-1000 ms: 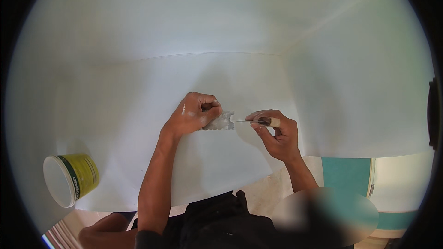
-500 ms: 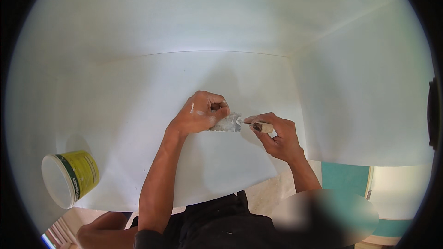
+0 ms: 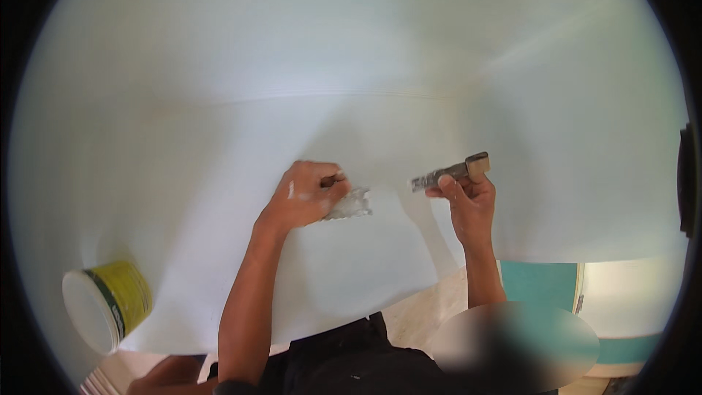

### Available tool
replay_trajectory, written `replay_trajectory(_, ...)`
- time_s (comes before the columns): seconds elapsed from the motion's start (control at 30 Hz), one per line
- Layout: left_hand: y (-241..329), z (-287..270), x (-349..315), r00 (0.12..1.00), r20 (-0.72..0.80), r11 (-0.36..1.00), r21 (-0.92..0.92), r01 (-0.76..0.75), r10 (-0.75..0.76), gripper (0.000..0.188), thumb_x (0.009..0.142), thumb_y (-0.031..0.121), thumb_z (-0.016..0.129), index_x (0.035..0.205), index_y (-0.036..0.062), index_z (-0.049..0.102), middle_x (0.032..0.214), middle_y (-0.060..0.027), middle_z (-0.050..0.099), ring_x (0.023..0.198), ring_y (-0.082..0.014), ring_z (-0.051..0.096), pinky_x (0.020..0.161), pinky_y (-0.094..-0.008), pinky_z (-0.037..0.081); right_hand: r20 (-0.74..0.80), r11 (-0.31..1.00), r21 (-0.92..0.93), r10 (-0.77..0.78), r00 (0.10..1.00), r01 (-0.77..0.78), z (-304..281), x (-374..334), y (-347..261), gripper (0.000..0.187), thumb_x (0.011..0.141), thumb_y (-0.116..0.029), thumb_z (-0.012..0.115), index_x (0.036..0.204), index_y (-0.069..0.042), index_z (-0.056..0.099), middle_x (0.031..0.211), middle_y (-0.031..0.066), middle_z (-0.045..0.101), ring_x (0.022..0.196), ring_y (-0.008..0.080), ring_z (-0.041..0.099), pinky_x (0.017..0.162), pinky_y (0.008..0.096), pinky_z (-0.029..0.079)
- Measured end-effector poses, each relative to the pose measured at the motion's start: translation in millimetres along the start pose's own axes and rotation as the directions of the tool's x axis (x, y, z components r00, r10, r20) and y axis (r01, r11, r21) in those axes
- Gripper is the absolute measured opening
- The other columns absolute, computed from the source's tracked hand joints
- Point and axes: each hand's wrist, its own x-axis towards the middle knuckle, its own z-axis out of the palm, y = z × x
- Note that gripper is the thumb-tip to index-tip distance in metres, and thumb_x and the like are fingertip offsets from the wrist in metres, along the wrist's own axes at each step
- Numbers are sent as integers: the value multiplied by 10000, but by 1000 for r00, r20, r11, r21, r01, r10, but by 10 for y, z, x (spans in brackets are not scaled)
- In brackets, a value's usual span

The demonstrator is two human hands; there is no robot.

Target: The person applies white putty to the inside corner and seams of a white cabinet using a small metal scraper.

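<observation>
My left hand (image 3: 301,196) is closed on a flat metal filler blade (image 3: 356,203) smeared with pale paste. Its free edge points right. White smears mark the back of this hand. Over to the right, my right hand (image 3: 474,212) grips a narrow putty knife (image 3: 444,175), thumb along it. The knife's paste-streaked metal points left toward the blade, with a gap between the two tools. A pale block-like end, probably the handle, shows above my fingers.
On the left, a tilted plastic bucket (image 3: 133,291), yellow-green and pale inside, rests on the white surface (image 3: 183,249). A seam or corner line crosses ahead, and a white panel (image 3: 578,161) rises at right. Below right is a teal panel (image 3: 537,285).
My right hand has moved right and up, away from the blade, and the putty knife has turned to point left. My left hand with the blade has shifted slightly left and down.
</observation>
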Motion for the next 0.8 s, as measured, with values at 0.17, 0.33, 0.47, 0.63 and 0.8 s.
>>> replay_trajectory(0.17,-181,113,-34,995,-102,986,-164,-32,15,137,912,62,666,816,-34,686,609,-10,555,556,-67,433,504,-271,367,-313,942,-325,-193,930,86,-205,529,327,144,935,-78,698,981,53,664,845,93,714,753,155,701,756,333,616)
replay_trajectory(0.33,-137,135,1,999,-48,982,-187,-7,-2,123,930,24,665,818,-26,676,699,9,610,633,-57,482,585,-248,415,-316,747,-664,-311,896,26,-443,1193,705,198,926,-144,700,956,49,671,808,128,728,716,201,705,683,348,561)
replay_trajectory(0.47,-108,72,-12,999,-39,985,-174,10,-17,123,925,36,673,818,-25,680,683,13,599,623,-54,470,560,-251,403,-186,516,-854,-418,889,64,-417,1586,845,191,909,-152,700,918,36,670,813,186,727,714,317,717,682,403,550)
replay_trajectory(0.63,-111,38,-17,999,-32,983,-186,13,-19,125,919,49,686,814,-18,687,643,21,572,580,-51,448,518,-255,381,-137,406,-912,-438,888,59,-432,1801,1025,170,906,-151,688,903,19,682,811,207,712,728,387,693,671,426,544)
replay_trajectory(0.8,-71,12,-24,998,-18,984,-173,53,-57,125,917,58,692,815,-14,689,635,13,576,566,-53,448,509,-255,382,-102,350,-935,-429,898,61,-330,1822,1139,118,872,-124,671,898,-12,698,805,212,695,725,408,676,681,457,541)
